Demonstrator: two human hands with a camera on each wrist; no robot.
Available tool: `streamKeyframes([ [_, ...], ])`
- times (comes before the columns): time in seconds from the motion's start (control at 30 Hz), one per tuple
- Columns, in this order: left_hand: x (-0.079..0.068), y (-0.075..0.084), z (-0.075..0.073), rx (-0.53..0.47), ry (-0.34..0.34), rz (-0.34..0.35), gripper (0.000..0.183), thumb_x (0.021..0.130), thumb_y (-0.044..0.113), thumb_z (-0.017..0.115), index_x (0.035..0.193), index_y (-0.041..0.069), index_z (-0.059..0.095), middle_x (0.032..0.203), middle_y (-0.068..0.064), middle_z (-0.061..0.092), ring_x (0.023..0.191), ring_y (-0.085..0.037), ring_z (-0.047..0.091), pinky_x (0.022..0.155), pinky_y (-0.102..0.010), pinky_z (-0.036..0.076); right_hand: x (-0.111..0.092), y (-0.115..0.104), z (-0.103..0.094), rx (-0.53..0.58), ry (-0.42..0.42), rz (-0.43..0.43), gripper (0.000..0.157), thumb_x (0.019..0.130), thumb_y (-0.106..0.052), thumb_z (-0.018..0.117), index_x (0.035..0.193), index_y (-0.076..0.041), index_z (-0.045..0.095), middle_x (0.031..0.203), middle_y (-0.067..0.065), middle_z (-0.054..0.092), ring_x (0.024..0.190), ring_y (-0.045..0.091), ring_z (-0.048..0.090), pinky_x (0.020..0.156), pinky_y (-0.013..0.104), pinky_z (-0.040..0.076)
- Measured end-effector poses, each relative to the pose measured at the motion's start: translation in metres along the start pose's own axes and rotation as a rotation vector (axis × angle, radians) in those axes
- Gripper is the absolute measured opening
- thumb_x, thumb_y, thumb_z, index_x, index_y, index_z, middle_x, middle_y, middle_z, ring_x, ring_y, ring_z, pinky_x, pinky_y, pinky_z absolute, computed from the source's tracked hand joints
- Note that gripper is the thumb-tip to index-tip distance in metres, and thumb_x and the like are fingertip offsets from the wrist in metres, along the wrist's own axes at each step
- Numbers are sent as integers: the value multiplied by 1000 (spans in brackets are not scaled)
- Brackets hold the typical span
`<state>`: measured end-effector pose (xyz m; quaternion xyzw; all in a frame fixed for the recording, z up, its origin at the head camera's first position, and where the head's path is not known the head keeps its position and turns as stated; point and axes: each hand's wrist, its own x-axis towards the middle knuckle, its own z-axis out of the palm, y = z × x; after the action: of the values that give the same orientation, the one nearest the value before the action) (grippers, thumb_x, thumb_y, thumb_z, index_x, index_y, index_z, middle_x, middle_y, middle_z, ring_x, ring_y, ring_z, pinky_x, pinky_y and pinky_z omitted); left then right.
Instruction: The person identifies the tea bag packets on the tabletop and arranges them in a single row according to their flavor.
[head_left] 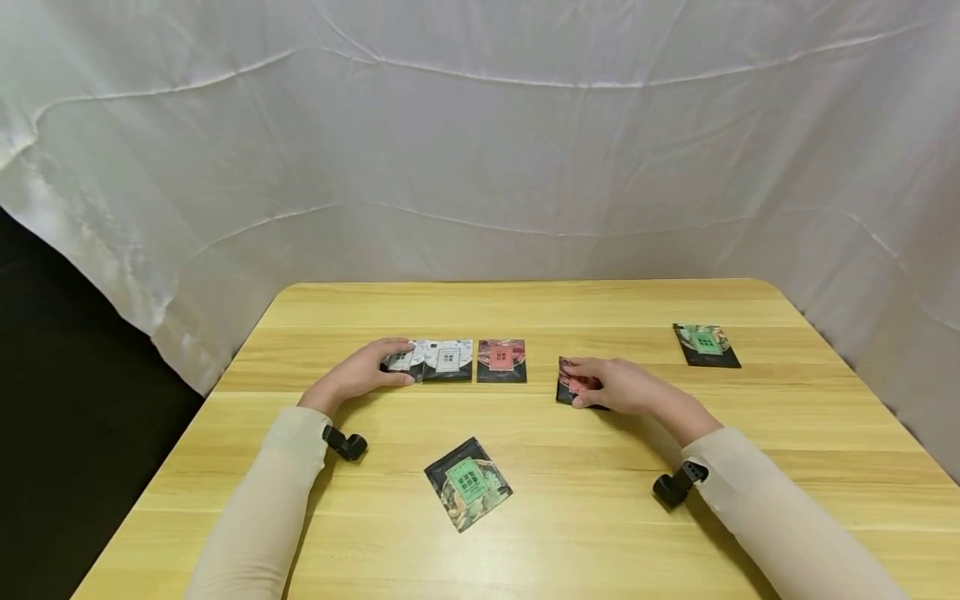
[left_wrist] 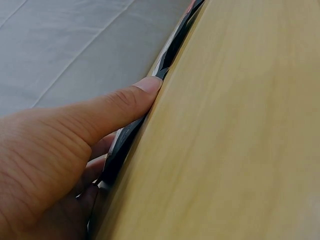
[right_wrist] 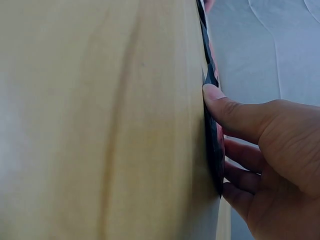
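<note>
My left hand (head_left: 365, 368) holds the leftmost white-and-black packet (head_left: 402, 361) by its edges, thumb on the near side and fingers on the far side, partly covering it. A second white-and-black packet (head_left: 448, 361) adjoins it on the right. Beyond a narrow gap lies a red-and-black packet (head_left: 502, 360). Farther right, my right hand (head_left: 624, 386) grips another red-and-black packet (head_left: 570, 388), which sits slightly turned at the tabletop. In the right wrist view, the thumb is on one edge of this red packet (right_wrist: 215, 145), with fingers at its far side.
A green-labelled packet (head_left: 468, 483) lies rotated near the middle front of the wooden table (head_left: 585, 517). Another green-labelled packet (head_left: 707, 344) rests at the back right. Pale cloth (head_left: 525, 167) hangs behind the table.
</note>
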<state>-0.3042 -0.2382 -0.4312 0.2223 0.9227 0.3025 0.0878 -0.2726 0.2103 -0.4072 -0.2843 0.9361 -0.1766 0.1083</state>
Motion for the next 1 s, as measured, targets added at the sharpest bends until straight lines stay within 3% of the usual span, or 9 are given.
streamKeyframes([
  [0.27,-2,-1,-2,4,12,-7,73,89,44,71,149,14,43,155,-13,32,143,-35,26,115,-56,23,9,-3,-5,1,-18,-22,64,92,-40,67,147,-13,47,153,12,37,135,42,37,109,57,33],
  [0.5,-2,0,1,6,11,3,72,89,43,71,149,14,43,155,-13,33,143,-35,26,115,-55,23,13,3,-2,-19,2,-69,56,97,-32,63,146,-10,48,152,13,39,135,41,38,107,57,35],
  [1.0,0,-1,5,-1,15,-4,73,89,43,71,150,14,42,155,-13,33,142,-36,27,114,-56,23,34,11,-3,-20,-14,-37,62,95,-44,62,147,-15,47,150,12,43,134,40,41,109,56,34],
])
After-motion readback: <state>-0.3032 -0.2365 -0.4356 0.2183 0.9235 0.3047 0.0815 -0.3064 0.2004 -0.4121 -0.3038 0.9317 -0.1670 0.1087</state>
